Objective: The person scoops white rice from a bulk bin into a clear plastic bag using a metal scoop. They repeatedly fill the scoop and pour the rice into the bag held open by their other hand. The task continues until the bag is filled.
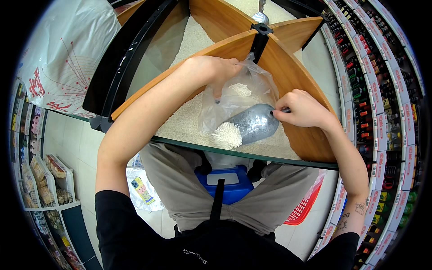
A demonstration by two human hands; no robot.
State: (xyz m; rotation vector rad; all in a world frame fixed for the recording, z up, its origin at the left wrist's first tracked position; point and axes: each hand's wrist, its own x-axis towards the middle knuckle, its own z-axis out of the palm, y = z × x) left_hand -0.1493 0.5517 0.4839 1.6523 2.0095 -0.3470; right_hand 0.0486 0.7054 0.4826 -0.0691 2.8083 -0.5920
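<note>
My left hand (217, 72) grips the rim of a clear plastic bag (266, 81) inside a wooden-sided bin. Some white rice (240, 89) shows in the bag. My right hand (300, 109) is closed around the handle of a metal scoop (258, 123), whose mouth points left and toward me. A mound of rice (227, 135) lies at the scoop's mouth, below the bag's lower edge. Loose rice (182, 118) covers the bin floor around both. The bag's far side and part of my left fingers are hidden.
Wooden dividers (303, 84) and a glass front edge (216, 148) bound the bin. Another metal scoop (261, 17) stands in the rice beyond. Bottle shelves (374, 101) line the right. A blue stool (226, 192), a red basket (303, 209) and a phone (142, 190) are below.
</note>
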